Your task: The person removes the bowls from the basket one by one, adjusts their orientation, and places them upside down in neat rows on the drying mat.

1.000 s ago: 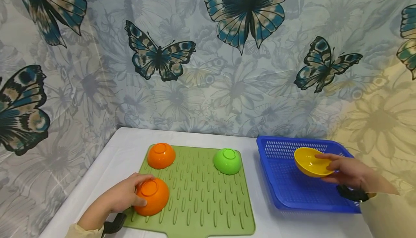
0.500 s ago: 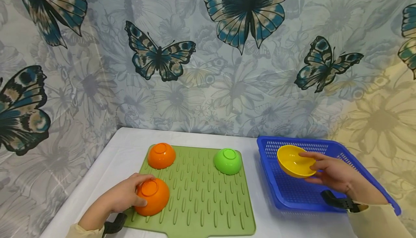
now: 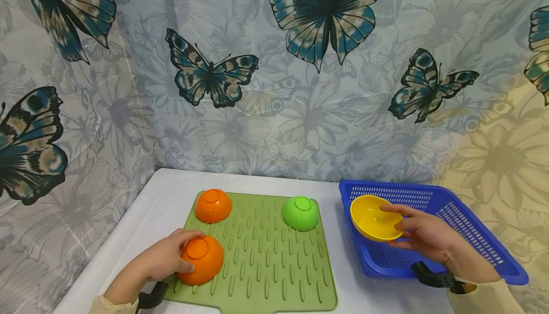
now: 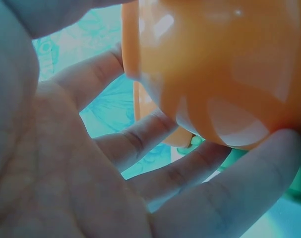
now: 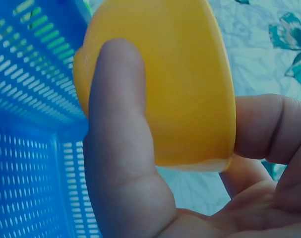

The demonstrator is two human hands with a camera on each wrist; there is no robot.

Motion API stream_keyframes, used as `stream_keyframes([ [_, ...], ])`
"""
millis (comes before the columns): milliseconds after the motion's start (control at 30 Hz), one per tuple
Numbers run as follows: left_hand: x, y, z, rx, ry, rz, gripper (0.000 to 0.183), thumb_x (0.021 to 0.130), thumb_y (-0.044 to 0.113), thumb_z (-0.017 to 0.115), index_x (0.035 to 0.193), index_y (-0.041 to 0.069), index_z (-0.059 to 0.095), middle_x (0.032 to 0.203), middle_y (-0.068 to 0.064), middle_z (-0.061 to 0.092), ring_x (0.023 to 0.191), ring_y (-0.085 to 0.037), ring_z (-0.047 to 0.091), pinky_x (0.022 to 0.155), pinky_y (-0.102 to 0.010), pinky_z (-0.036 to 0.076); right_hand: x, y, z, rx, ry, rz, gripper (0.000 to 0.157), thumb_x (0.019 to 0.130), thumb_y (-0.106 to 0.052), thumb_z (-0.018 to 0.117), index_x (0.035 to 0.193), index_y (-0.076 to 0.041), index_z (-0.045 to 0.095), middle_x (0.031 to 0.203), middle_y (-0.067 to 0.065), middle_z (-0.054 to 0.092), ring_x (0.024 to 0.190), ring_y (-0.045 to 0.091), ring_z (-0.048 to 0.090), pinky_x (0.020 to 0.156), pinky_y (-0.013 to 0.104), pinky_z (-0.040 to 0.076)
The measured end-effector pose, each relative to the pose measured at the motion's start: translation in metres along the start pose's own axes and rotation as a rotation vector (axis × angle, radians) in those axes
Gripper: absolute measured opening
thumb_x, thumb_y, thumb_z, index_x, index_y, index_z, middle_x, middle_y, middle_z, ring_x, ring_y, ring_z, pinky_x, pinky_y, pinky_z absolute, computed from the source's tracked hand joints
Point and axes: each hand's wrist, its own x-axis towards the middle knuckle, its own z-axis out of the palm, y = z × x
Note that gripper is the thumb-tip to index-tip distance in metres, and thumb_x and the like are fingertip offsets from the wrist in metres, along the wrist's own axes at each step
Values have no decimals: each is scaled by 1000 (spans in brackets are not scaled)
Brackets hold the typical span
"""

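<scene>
A white tabletop (image 3: 158, 199) stands against a butterfly-print curtain (image 3: 274, 75). On it lies a ribbed green drying mat (image 3: 266, 261), and beside the mat on the right sits a blue perforated basket (image 3: 463, 218).

Three bowls rest upside down on the mat: an orange bowl at the far left corner (image 3: 213, 205), a green bowl (image 3: 300, 212) at the far right, and a near orange bowl (image 3: 200, 258) at the front left.

The left hand (image 3: 165, 257) cups the near orange bowl, its grip wrapped round the side; the left wrist view shows the curled fingers (image 4: 155, 139) under the glossy wall.

The right hand (image 3: 422, 235) holds a yellow bowl (image 3: 374, 219) above the basket's left end, tilted, opening toward the left. The right wrist view shows the thumb (image 5: 118, 114) pressed on the outside.
</scene>
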Motion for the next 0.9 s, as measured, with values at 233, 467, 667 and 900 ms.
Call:
stream_keyframes([
  [233,-1,2,1,0,6,-1,76,68,-1,85,138,15,59,133,-15,48,111,-34,52,85,-52,48,-1,0,10,-18,51,-5,46,96,4,48,123,-26,68,141,21,26,103,31,61,88,51,53],
  [467,-2,4,3,4,12,-1,76,67,-1,85,136,16,59,132,-16,49,108,-33,53,83,-51,48,-3,-1,15,-13,31,-15,46,96,4,47,123,-26,68,140,21,26,104,32,61,89,51,52],
  [667,-2,9,6,59,29,9,75,66,-2,80,136,15,59,129,-14,50,100,-30,54,79,-49,48,-3,2,31,-29,-17,-32,45,96,4,48,127,-22,67,143,24,20,104,33,62,90,54,51],
  [900,-15,46,19,417,178,105,75,72,8,76,143,13,54,142,-25,44,128,-50,41,96,-71,34,-1,10,65,-31,-97,-71,44,96,4,49,130,-20,65,146,27,21,106,35,62,88,53,52],
])
